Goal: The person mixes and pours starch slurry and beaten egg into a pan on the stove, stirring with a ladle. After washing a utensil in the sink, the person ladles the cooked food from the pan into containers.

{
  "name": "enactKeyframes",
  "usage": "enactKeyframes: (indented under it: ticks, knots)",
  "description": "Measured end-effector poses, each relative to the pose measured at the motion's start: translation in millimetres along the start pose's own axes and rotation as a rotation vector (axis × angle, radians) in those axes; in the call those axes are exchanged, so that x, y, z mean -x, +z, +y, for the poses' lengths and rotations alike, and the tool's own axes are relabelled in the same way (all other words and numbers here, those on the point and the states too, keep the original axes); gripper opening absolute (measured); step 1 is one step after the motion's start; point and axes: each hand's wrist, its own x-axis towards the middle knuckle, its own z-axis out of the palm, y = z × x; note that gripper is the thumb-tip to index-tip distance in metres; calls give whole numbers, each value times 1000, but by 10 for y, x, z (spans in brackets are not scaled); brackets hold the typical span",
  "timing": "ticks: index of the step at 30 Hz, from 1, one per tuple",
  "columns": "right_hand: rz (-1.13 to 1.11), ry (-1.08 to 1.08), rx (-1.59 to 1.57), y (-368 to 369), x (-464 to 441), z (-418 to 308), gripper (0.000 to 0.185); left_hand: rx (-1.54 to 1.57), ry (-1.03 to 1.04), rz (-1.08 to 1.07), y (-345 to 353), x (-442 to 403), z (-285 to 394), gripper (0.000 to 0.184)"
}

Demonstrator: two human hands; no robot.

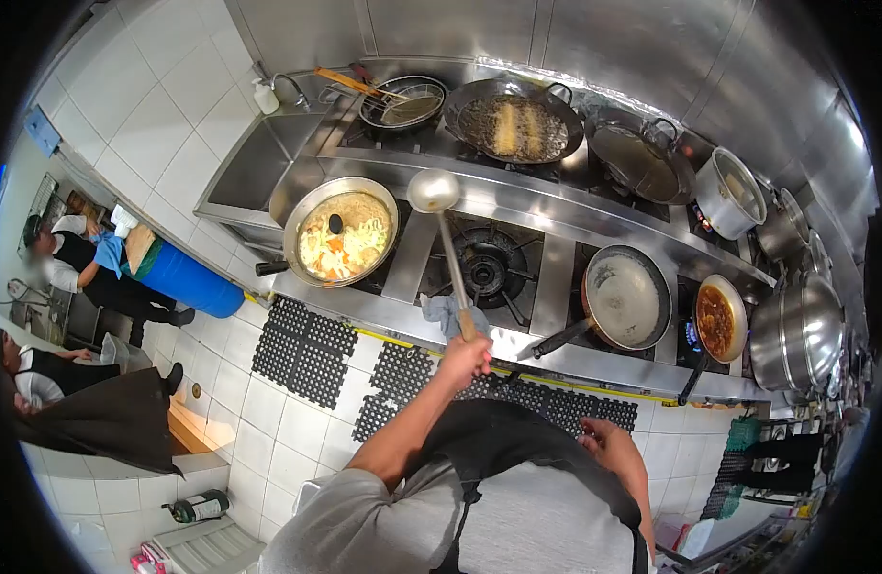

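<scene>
My left hand [467, 358] is wrapped round the wooden handle of a long ladle [434, 191]. The ladle's bowl is over the steel ledge, right of a pan [292, 232] of noodles and vegetables [343, 239]. A grey cloth [445, 312] lies on the stove's front edge beside the handle. Low in front of my body is my right hand [603, 442], near the apron; its fingers look bent and partly hidden, and whether it holds anything is unclear. A frying pan [625, 298] with pale contents sits on a burner right of the bare burner [483, 270].
Behind, a wok [467, 97] holds long pieces in bubbling oil. A small pan [719, 319] of brown sauce and several pots [731, 193] stand at the right. Two people [72, 258] are at the far left, near a blue barrel [187, 277]. Black mats [305, 352] cover floor tiles.
</scene>
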Motion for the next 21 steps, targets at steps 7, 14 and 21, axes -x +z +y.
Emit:
enactKeyframes:
  ticks: [7, 14, 21]
  knots:
    - [-100, -284, -688, -178, -812, -803, 50, -179, 94, -468, 1012, 941, 135, 21]
    - [134, -211, -1395, -389, -133, -4, 32, -897, 129, -1052, 1651, 1296, 240, 31]
    - [478, 44, -1391, -695, 785, 1338, 26, -1024, -193, -614, 876, 1048, -1068, 32]
